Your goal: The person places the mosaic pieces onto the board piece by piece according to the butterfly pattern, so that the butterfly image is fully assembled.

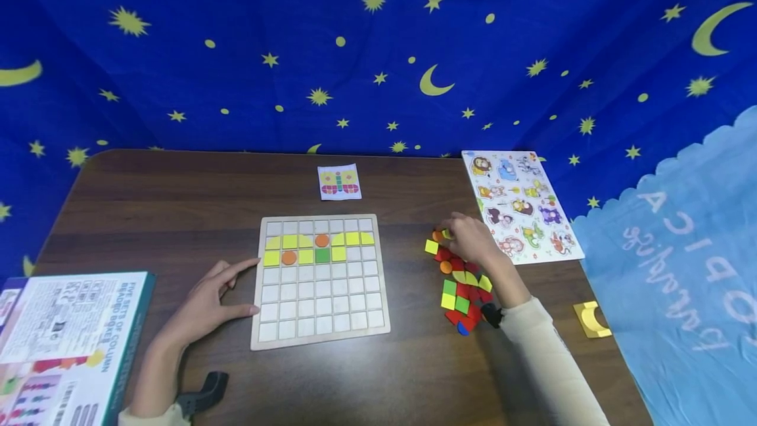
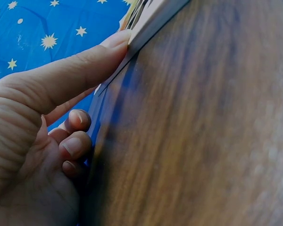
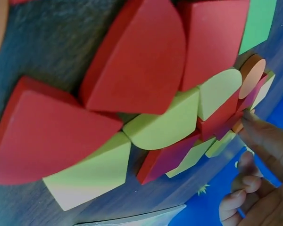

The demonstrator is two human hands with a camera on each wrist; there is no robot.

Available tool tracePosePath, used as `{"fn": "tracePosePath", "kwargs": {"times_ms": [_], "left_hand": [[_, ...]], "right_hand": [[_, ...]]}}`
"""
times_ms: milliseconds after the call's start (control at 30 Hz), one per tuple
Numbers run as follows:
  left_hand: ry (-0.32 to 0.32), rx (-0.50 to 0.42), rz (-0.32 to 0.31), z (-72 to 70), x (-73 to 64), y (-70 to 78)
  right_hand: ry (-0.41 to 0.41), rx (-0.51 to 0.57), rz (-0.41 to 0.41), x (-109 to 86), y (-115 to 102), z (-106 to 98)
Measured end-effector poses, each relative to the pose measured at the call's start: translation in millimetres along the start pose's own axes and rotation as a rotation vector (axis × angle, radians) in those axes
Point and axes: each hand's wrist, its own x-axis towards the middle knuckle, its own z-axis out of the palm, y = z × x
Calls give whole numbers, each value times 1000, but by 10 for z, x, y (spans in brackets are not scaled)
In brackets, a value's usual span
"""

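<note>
A pale grid board (image 1: 296,331) lies on the table, with yellow, orange and green pieces in its second and third rows. My left hand (image 1: 204,304) rests at the board's left edge, the index finger near its upper part and the thumb lower down. In the left wrist view the thumb (image 2: 89,68) meets the board's side. My right hand (image 1: 470,238) reaches over the far end of a pile of coloured pieces (image 1: 461,304). In the right wrist view its fingertips (image 3: 250,120) touch the pieces beside an orange one; part of this contact is hidden.
A small butterfly pattern card (image 1: 340,183) lies beyond the board. At the back right is an animal picture board (image 1: 520,206). A yellow piece with a curved cutout (image 1: 588,321) sits near the right edge. A boxed set (image 1: 65,347) occupies the left front.
</note>
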Motion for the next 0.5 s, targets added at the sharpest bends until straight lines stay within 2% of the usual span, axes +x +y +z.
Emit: {"fn": "tracePosePath", "kwargs": {"times_ms": [200,367,500], "left_hand": [[-3,-2,-6,-3,0,-5],[-14,-2,-20,-5,3,3],[-18,2,-20,-5,2,0]], "right_hand": [[27,-12,-31,11,11,14],[0,-23,-6,23,24,26],[16,-19,0,13,24,28]]}}
